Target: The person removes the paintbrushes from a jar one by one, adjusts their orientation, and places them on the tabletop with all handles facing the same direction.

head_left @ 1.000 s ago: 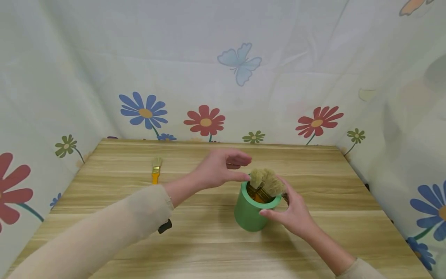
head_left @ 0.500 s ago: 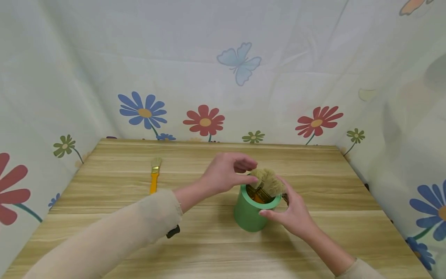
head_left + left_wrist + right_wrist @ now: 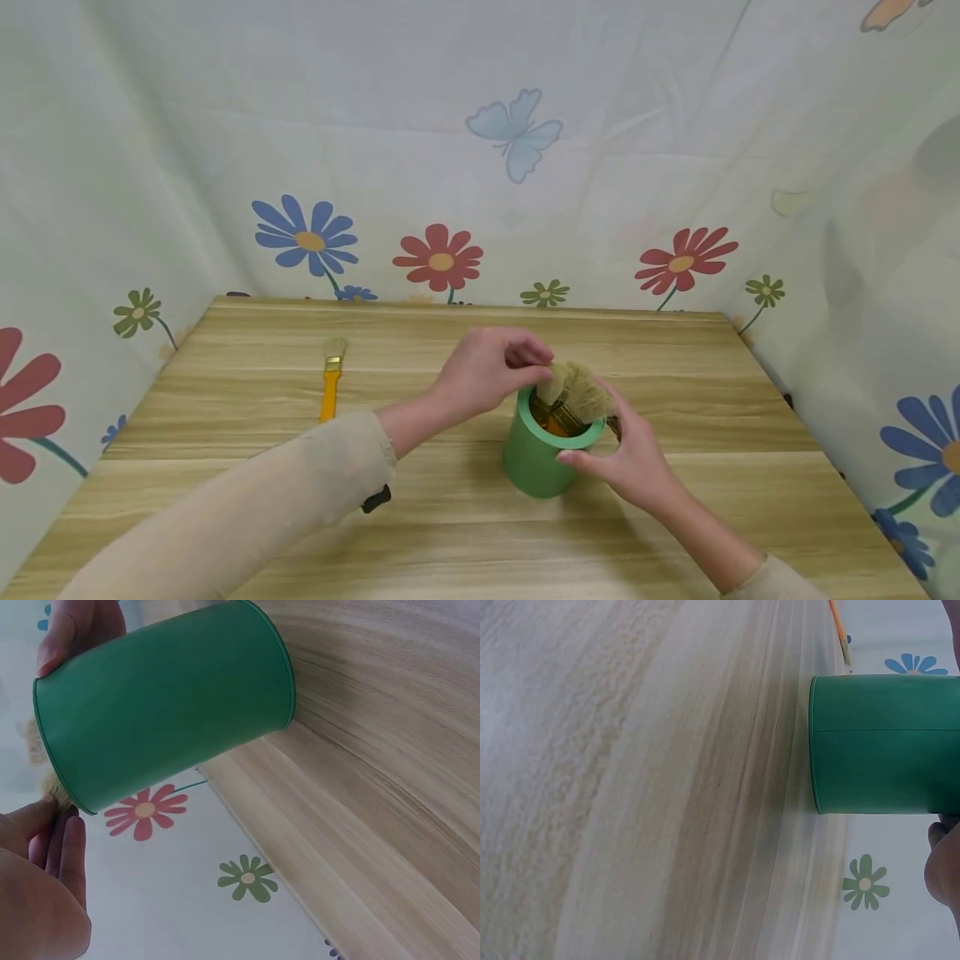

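Note:
A green cylindrical holder point(image 3: 538, 467) stands upright on the table, with several paintbrushes point(image 3: 587, 393) in it, pale bristles up. Their handles are mostly hidden inside. At the left of the bunch, my left hand point(image 3: 487, 367) pinches the bristle tip of one paintbrush point(image 3: 552, 385) between thumb and fingers. The left wrist view shows that pinch just past the rim of the holder point(image 3: 165, 709). My right hand point(image 3: 633, 458) grips the holder's right side near the rim, thumb in front and fingers behind.
A paintbrush point(image 3: 330, 387) with an orange handle lies on the wooden table point(image 3: 450, 542) at the left, its lower end hidden by the left sleeve point(image 3: 300, 483). A flower-printed curtain point(image 3: 360, 125) rises behind the table and along both sides.
My left hand has moved right to the bristles, and its thumb and fingers have closed on one brush's tip. The right hand and the holder have stayed put.

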Demonstrator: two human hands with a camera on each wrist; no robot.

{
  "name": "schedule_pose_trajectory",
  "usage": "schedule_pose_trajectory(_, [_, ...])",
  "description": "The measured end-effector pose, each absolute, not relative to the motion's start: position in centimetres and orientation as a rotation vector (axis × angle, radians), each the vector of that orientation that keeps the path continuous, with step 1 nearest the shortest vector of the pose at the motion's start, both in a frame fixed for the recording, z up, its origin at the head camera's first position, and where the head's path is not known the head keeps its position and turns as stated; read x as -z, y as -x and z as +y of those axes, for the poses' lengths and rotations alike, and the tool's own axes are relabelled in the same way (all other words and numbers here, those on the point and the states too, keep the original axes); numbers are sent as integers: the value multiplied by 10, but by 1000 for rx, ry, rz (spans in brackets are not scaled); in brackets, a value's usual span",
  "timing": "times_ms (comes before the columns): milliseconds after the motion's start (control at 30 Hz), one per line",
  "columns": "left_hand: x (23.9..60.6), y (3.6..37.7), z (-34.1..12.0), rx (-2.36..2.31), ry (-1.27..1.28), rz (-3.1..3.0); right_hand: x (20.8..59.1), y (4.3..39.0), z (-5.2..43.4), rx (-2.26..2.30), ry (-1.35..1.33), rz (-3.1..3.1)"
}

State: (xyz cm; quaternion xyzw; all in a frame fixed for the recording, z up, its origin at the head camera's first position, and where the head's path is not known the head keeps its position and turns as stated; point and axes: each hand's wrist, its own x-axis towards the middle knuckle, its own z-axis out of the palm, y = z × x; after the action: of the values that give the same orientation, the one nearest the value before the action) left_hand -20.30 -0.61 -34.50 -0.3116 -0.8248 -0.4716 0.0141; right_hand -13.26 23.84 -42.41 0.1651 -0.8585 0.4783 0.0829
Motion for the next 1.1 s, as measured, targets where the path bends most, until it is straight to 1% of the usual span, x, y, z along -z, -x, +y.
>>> schedule_pose_trajectory(433, [337, 204, -8, 1456, 921, -2552, 424, 133, 237, -1443, -470, -2572])
schedule_pose_trajectory(833, [331, 205, -6, 1465, 925, -2507, 424, 133, 237, -1430, -452, -2581])
schedule_pose_trajectory(1100, [320, 204, -6, 1508, 929, -2399, 424, 133, 237, -1441, -458, -2575])
